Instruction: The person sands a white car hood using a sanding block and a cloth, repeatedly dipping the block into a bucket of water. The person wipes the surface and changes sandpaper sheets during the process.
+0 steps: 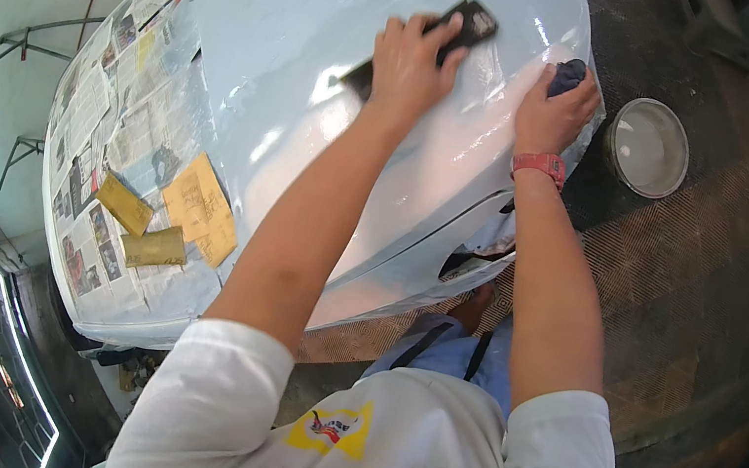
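Wet, pale grey-white paintwork with pinkish patches covers the curved car body panel [329,36] under both hands. My left hand [409,65] is closed over a long black sanding block [477,24], which lies against the panel and is slightly blurred. Near the panel's right edge, my right hand [554,115] grips a dark, bunched-up cloth [568,76] and rests on the surface. A red watch [539,167] is on that wrist.
Newspaper sheets [156,110] under clear film cover the panel's left part. Yellow sandpaper pieces [201,208] lie on them. To the right, a round metal bucket [670,176] of cloudy water stands on the dark, textured floor [658,274]. Metal brackets [28,38] stick out at left.
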`<state>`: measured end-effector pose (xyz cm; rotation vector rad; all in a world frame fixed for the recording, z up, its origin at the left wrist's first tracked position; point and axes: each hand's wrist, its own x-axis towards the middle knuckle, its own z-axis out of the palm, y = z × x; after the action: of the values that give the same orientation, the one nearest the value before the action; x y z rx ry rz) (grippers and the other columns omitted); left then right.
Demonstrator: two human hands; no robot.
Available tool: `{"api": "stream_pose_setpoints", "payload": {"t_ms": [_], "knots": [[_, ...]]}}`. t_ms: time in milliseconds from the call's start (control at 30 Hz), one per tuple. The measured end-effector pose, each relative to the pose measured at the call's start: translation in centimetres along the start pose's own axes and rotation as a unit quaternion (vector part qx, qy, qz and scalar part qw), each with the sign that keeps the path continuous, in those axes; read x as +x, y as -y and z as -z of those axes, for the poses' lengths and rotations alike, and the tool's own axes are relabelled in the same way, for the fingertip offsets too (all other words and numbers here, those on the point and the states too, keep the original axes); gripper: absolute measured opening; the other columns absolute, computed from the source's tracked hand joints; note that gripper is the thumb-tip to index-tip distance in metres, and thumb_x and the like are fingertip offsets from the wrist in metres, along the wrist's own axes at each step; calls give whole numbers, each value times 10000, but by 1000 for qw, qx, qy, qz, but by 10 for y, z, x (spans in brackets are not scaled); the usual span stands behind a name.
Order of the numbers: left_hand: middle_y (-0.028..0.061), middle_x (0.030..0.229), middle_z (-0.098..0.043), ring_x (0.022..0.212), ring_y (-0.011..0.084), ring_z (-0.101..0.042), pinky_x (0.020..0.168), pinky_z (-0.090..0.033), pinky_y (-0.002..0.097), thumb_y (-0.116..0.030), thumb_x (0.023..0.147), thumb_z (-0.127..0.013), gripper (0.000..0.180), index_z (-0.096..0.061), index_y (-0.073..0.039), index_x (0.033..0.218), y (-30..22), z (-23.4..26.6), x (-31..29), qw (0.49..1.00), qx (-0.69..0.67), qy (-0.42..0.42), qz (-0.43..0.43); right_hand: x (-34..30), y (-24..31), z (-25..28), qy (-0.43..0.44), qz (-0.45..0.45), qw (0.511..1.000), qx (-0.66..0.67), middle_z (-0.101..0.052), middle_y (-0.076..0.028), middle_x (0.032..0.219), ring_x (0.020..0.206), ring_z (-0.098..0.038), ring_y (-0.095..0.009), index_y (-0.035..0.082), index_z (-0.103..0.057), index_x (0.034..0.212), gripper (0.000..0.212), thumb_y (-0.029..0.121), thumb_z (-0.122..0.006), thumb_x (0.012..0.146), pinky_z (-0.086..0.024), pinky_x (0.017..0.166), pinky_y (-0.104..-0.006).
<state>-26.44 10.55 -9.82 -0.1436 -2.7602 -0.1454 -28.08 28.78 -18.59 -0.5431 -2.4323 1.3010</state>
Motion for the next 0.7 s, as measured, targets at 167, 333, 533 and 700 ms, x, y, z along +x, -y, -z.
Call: {"api": "stream_pose_setpoints", "payload": {"t_ms": [167,333,533,700], "knots": [[100,1273,-757,1038,354,-636,953,-534,463,-318,911,-882,470,-813,-226,1367,3,0,-7,1000,-10,1,6,-1,-6,2,-2,0,1000,1,-564,-216,1428,1339,-569,-458,32,-534,1455,538,291,-740,1031,-529,1089,-593],[99,1318,-748,1002,338,-637,925,-545,425,-245,879,-914,518,-806,-228,1385,-9,95,-147,996,-25,73,38,7,-7,5,-15,-11,1000,3,-559,-205,1441,1347,-565,-459,49,-538,1455,533,292,-743,1027,-532,1084,-600],[113,1306,-762,1020,344,-662,908,-546,448,-221,901,-893,443,-822,-191,1337,55,56,-55,999,6,-30,17,-3,-2,-2,-9,-10,1000,3,-554,-210,1454,1357,-564,-462,52,-531,1476,554,319,-733,1035,-536,1083,-595],[129,1310,-757,1070,353,-641,984,-534,442,-239,896,-901,505,-799,-182,1387,56,68,-88,999,-22,12,36,5,-7,0,-5,-7,1000,-15,-554,-221,1456,1349,-571,-470,42,-527,1481,561,334,-722,1044,-541,1078,-590]]}}
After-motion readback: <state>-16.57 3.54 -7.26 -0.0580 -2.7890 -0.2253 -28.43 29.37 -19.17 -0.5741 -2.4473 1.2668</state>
